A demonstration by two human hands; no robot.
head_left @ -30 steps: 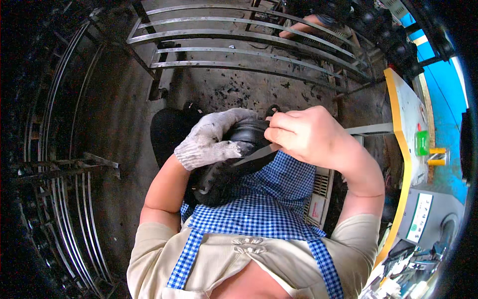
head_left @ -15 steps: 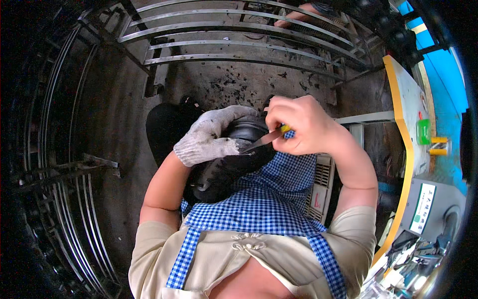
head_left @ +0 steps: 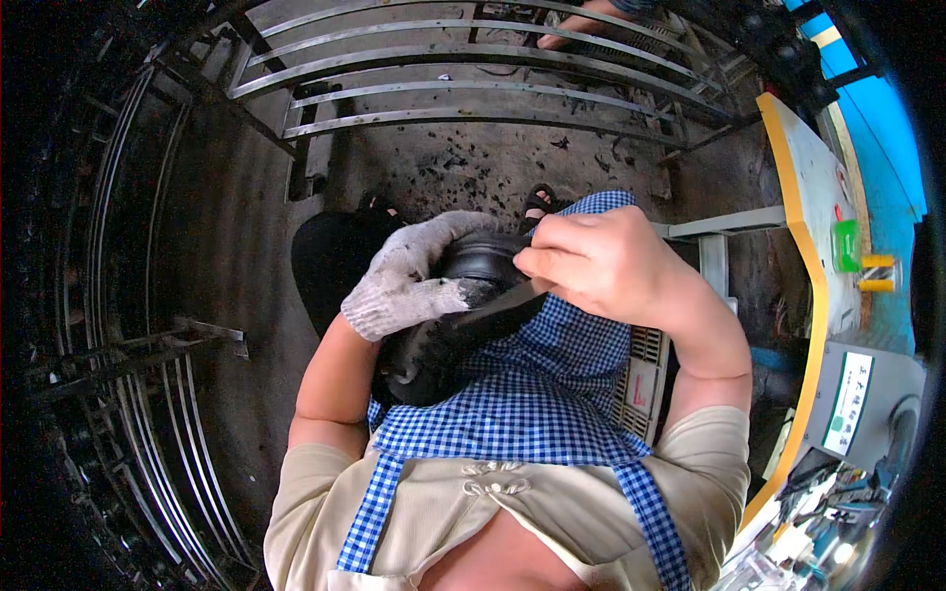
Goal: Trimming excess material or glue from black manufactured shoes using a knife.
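Observation:
In my lap lies a black shoe (head_left: 480, 262), its smooth rounded end facing up and its darker part reaching toward my body. My left hand (head_left: 406, 271), in a worn greyish-white glove, is closed around the shoe's far and left sides. At the right edge of the shoe is my bare right hand (head_left: 601, 258), its fingers pinched around a knife (head_left: 540, 285). Only a sliver of the blade shows below the fingers; the handle is hidden in the hand. A blue-and-white checked apron (head_left: 503, 394) lies beneath the shoe.
Metal racks (head_left: 473, 54) stand ahead and at the left. Black scraps (head_left: 453, 163) litter the floor. A yellow-edged table (head_left: 803, 197) on the right bears a green container (head_left: 845, 245) and a grey machine (head_left: 867, 394). Another person's arm (head_left: 581, 22) shows beyond the far rack.
My right hand has turned and shifted slightly right and down, so the knife's blade and yellow handle, plain before, are now mostly hidden. The left hand keeps its hold on the shoe.

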